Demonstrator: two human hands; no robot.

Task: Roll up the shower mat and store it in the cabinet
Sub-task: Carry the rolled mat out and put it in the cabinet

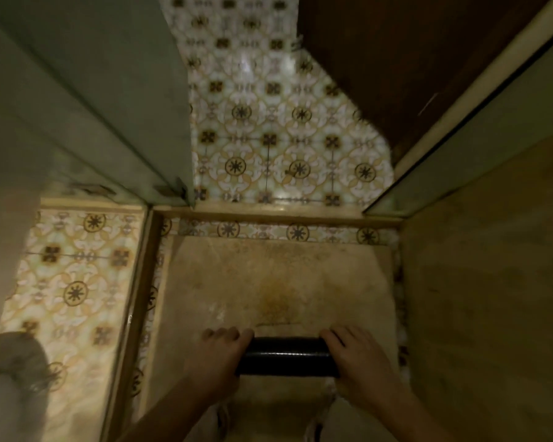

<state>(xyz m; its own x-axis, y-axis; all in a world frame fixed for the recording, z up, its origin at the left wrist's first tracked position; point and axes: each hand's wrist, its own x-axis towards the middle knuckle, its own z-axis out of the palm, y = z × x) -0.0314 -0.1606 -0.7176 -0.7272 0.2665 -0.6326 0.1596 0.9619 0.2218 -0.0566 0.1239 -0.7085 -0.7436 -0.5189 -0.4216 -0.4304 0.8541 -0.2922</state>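
Observation:
The shower mat (268,282) lies flat on the shower floor, beige and stained on top. Its near end is wound into a dark roll (288,355) that lies crosswise just in front of me. My left hand (217,349) grips the roll's left end with the fingers curled over its top. At the roll's right end my right hand (355,355) presses down in the same way. No cabinet is in view.
A raised stone curb (268,212) borders the shower tray. Greenish glass panels (115,106) stand left and right of the opening. Patterned floor tiles (268,122) lie beyond, with a brown wooden door (412,59) at top right. A grey cloth (20,362) lies lower left.

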